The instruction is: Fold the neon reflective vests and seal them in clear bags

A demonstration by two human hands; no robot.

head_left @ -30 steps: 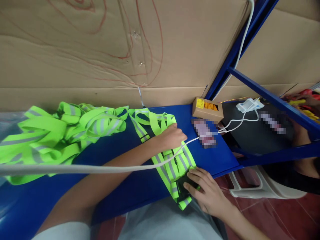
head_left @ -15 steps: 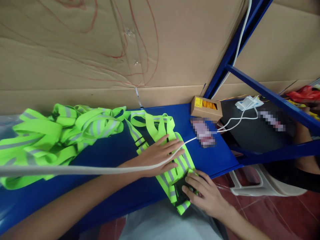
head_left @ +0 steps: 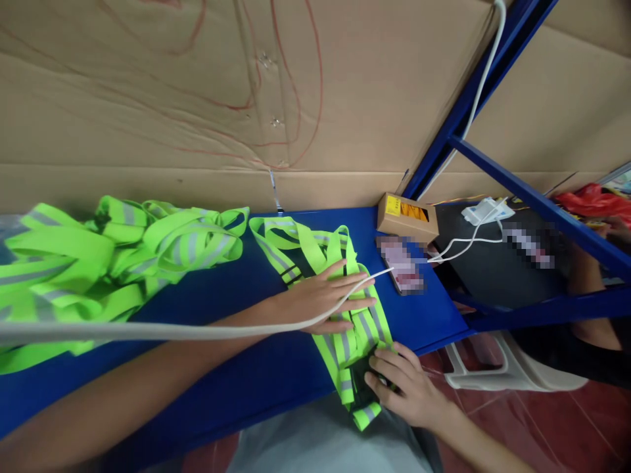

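A reflective vest point(head_left: 367, 325) of neon-yellow straps with grey stripes lies folded lengthwise on the blue table. Across its middle, my left hand point(head_left: 315, 299) rests flat with the fingers spread. My right hand point(head_left: 407, 381) curls its fingers over the vest's near end, gripping it by a black piece point(head_left: 362, 381) at the table's front edge. Part of that black piece is hidden under the fingers. To the left sits a loose heap of similar reflective straps point(head_left: 148, 253).
A white cable point(head_left: 197, 332) crosses above my left arm to a partly blurred phone point(head_left: 401, 263). Behind it stands a small cardboard box point(head_left: 407, 223). A blue metal frame point(head_left: 532, 187) rises at right; beyond it are another person's arm point(head_left: 586, 279) and a white stool point(head_left: 513, 368).
The view has shifted slightly. My left hand's fingers have spread a little more over the vest, and the vest's near end has moved slightly right with my right hand.
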